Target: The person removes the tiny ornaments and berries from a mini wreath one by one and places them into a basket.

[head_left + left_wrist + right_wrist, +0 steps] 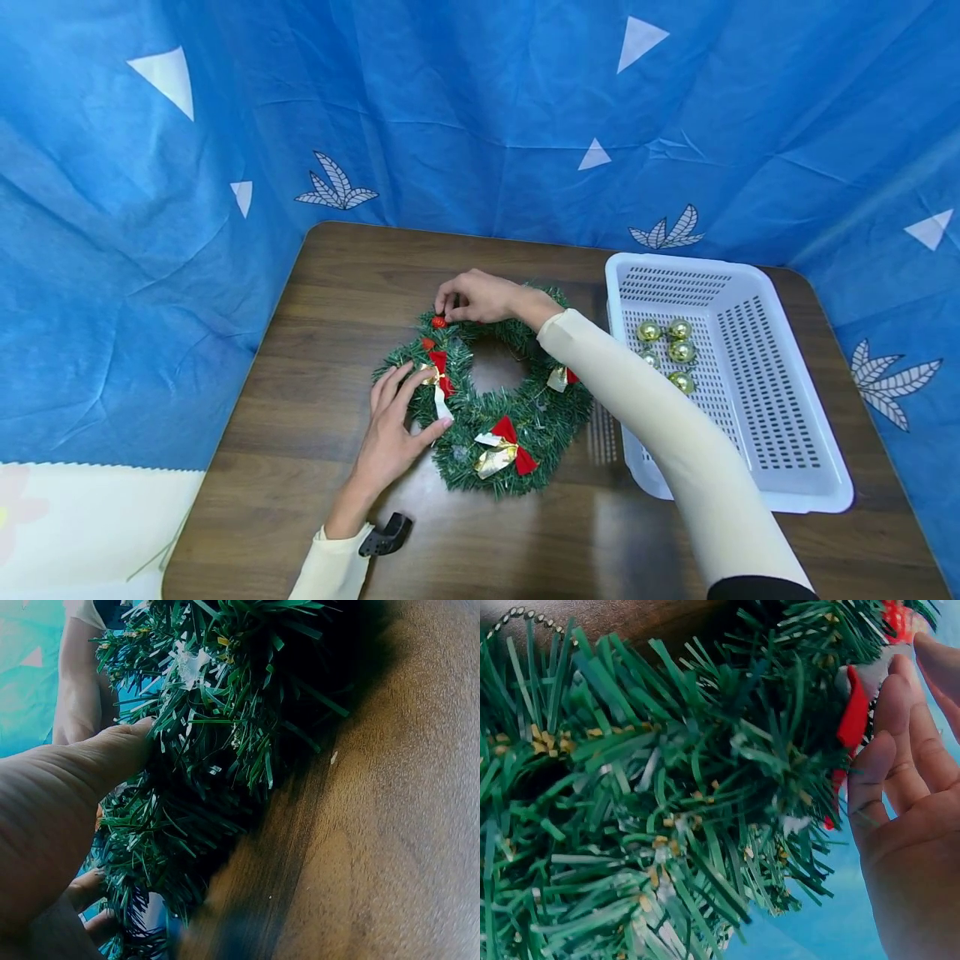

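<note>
A green tinsel wreath (480, 406) lies on the table, dressed with red, gold and silver bows. One bow (504, 450) is at its near side and another (438, 379) at its left. My left hand (393, 429) rests on the wreath's left edge, thumb and fingers spread either side of that bow; its thumb presses into the greenery in the left wrist view. At the upper left, my right hand (483, 297) pinches a small red ornament (438, 322) with its fingertips. In the right wrist view the fingers bend beside a red and silver ribbon (853, 712).
At the right stands a white perforated basket (806, 400) holding several gold balls (681, 352). My right forearm passes over its near left side. Blue patterned cloth (480, 125) hangs behind and beside the wooden table (330, 308).
</note>
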Tool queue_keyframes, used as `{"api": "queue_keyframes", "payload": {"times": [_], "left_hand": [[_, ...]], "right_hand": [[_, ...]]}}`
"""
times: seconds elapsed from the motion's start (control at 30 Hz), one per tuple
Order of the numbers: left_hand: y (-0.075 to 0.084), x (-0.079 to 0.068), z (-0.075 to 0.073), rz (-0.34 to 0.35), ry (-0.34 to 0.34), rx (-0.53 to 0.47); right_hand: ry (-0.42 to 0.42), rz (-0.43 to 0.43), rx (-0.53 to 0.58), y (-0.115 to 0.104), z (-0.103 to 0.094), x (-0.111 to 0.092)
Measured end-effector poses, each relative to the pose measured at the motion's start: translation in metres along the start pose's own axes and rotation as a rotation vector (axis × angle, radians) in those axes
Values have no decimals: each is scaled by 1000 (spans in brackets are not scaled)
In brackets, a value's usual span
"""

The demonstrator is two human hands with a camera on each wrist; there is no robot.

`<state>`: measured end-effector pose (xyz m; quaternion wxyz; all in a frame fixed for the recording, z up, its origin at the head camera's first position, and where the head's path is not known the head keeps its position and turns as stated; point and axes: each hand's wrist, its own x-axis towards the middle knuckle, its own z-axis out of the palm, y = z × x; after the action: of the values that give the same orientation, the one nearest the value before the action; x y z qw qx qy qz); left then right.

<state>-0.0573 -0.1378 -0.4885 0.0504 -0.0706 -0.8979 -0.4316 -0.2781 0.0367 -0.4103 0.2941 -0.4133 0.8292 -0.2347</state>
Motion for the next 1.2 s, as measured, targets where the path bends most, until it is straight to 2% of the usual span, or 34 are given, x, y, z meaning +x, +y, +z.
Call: {"api": "queue_keyframes", "payload": {"times": [0.2,0.4,0.63,0.93,1.2], "left_hand": [[0,0,1,-7,-5,-6],[0,1,0,1,-3,-6],[2,0,0,-21,-17,-14],[1,-1,0,-24,-22,-13],[1,-1,-1,-15,-15,-10]], "right_hand": [[-8,4,-47,0,4,4],[22,-13,-111,-1,9,6],[44,-31,-180,-3,13,4],[68,-38,-191,-4,12,0],[78,-50,-157,-5,10,-1]]}}
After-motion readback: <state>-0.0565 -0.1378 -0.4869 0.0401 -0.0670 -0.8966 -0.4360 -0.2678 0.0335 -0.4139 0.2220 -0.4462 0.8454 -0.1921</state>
